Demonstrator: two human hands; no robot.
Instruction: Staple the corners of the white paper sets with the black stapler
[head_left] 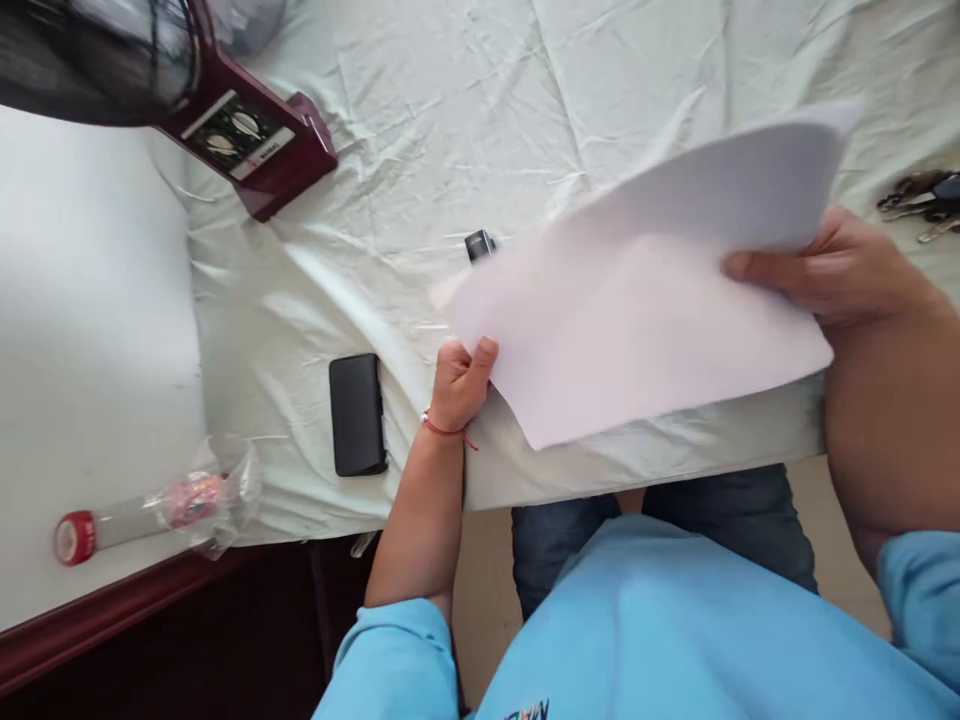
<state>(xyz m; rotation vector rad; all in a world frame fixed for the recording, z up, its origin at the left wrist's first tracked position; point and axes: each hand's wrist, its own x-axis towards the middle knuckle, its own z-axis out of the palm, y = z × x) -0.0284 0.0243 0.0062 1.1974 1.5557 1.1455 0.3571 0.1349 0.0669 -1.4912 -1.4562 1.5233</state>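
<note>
A large sheet of pale pink paper [645, 320] is held above the table covered by a wrinkled white cloth [420, 130]. My left hand [461, 380] pinches the sheet's left edge near the table's front. Gripping the right side is my right hand [825, 270], thumb on top. The paper's far end curls upward. A small dark object [480, 245] peeks out from under the sheet's far left corner.
A black phone [358, 414] lies left of my left hand. A maroon fan base [255, 145] stands at the back left. A clear plastic-wrapped item with a red cap [150, 510] lies at the front left. Keys [926, 200] rest at the right edge.
</note>
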